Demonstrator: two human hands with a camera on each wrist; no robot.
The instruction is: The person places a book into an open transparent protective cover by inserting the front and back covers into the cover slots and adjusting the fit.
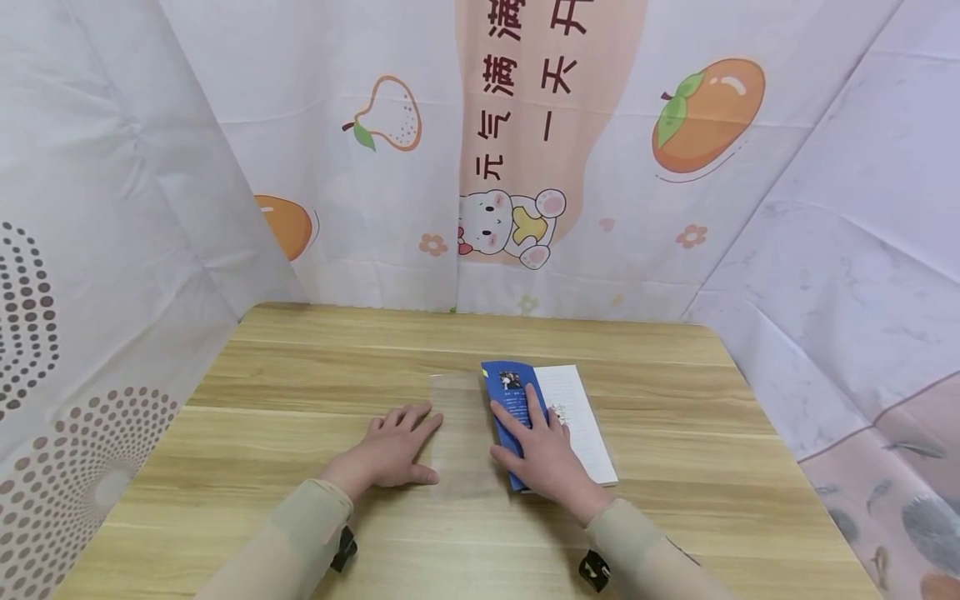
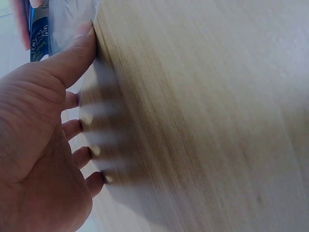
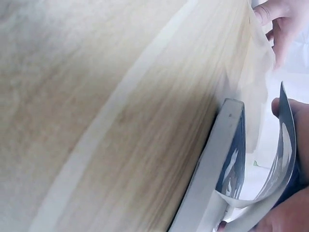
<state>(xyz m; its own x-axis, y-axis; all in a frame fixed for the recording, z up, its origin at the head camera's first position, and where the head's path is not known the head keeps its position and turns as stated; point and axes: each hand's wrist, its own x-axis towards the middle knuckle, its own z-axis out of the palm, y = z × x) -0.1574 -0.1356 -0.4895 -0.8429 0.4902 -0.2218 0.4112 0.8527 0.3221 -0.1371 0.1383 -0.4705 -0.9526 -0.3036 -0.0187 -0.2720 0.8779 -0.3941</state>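
Head view shows the wood-patterned table (image 1: 337, 350). On it, right of the middle, lies an open book (image 1: 592, 433), and beside its left side a clear plastic sheet (image 1: 463, 437). The right hand (image 1: 551, 458) rests with spread fingers on the book's blue flap (image 1: 517, 406), gripping nothing. The left hand (image 1: 390, 450), also not clenched, touches the sheet's left edge with its thumb.

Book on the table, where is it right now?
In the head view, the book lies on the table a little right of centre, with the right hand over its blue flap and clear plastic showing to its left.
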